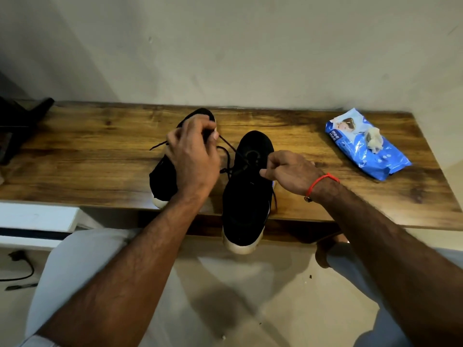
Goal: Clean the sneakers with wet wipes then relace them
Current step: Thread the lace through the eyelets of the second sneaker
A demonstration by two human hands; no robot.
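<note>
Two black sneakers with white soles lie on the wooden shelf (pixel 87 156). The left sneaker (pixel 162 176) sits under my left hand (pixel 193 154), which pinches a black lace (pixel 226 149) above it. The right sneaker (pixel 246 196) overhangs the shelf's front edge with its heel toward me. My right hand (pixel 288 171) rests on its upper with the fingers curled, pinching the lace there. The lace runs slack between the two shoes. A blue pack of wet wipes (pixel 365 146) lies at the right, a crumpled used wipe (pixel 374 141) on top of it.
A plain wall rises directly behind the shelf. A dark object (pixel 20 121) stands at the shelf's far left. Below are my light trousers (pixel 82 266), a tiled floor and a black cable (pixel 22 269) at the left.
</note>
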